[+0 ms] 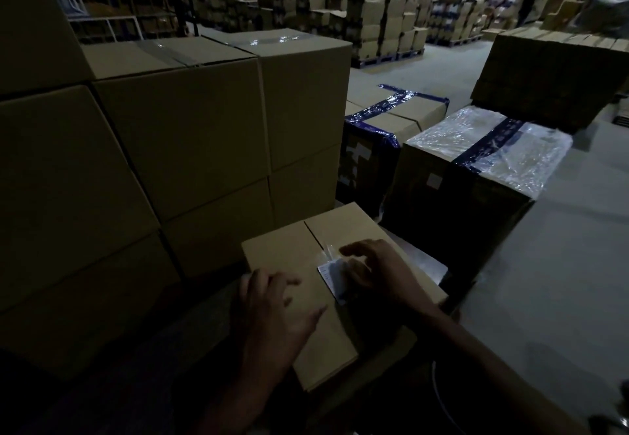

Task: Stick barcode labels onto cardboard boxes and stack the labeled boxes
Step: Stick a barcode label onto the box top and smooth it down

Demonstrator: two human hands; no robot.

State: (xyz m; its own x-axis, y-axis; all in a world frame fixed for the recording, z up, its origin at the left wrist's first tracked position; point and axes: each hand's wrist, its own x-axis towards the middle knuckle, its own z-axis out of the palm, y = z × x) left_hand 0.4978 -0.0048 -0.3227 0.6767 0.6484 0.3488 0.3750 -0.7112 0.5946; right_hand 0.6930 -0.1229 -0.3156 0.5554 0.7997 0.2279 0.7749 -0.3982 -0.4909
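Low in the centre of the frame: a small cardboard box (326,284), top face up, flap seam running from upper middle toward lower right. On that top, just right of the seam: a pale barcode label (332,276), long axis roughly along the seam, upper left to lower right.

Right hand (377,274) over the label's right half, fingers loosely bent and spread, tips on or just above it; pinching or merely pressing, impossible to tell in this gloom. Left hand (275,305) flat on the box's near left edge, fingers spread, steadying, well apart from the label.

Nearer hand to the label: the right, plainly. Probably mid-stick, smoothing down still to come along the label's length, toward the lower right.

To the upper left, directly behind the small box: a stack of boxes (190,135), taller than it, so the lift goes up and left.
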